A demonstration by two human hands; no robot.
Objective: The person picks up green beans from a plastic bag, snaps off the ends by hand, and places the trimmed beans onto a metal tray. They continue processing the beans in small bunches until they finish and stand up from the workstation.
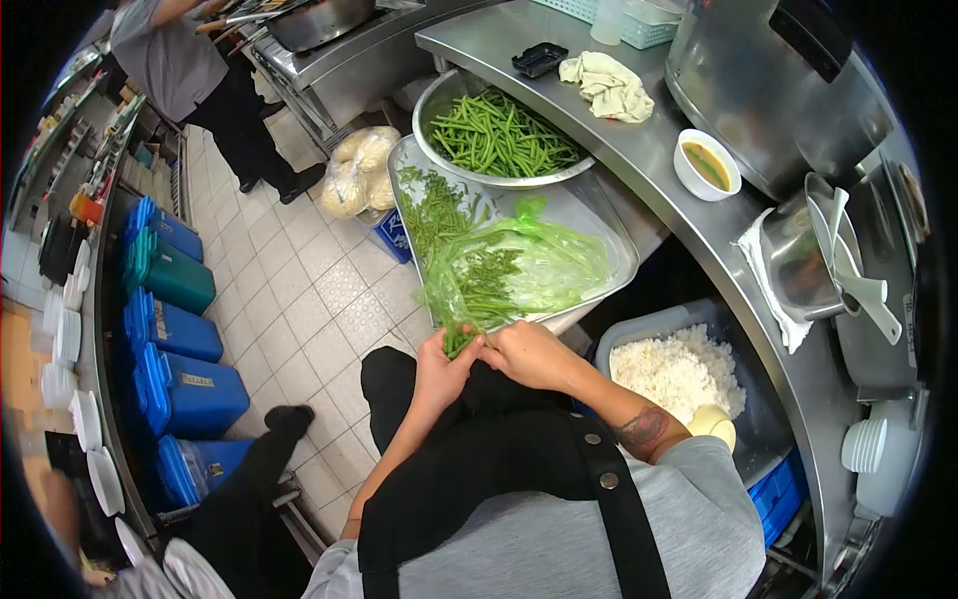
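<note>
In front of my lap, my left hand (442, 371) is closed around a small bunch of green stems (458, 340). My right hand (529, 354) meets it, its fingers pinched at the same stems. Just beyond, a thin green plastic bag (564, 262) lies partly open on a metal tray (621, 250), with leafy green stalks (489, 283) in and under it. Loose leafy sprigs (434, 205) are spread over the tray's left side. Behind them, a large steel bowl (427, 112) is heaped with green beans (504, 135).
A tub of cooked rice (679, 369) stands to my right below the curved steel counter (733, 245). On the counter are a soup bowl (707, 168), a cloth (609, 87) and a big pot (758, 90). Lidded blue bins (190, 389) line the left. Two other people stand nearby.
</note>
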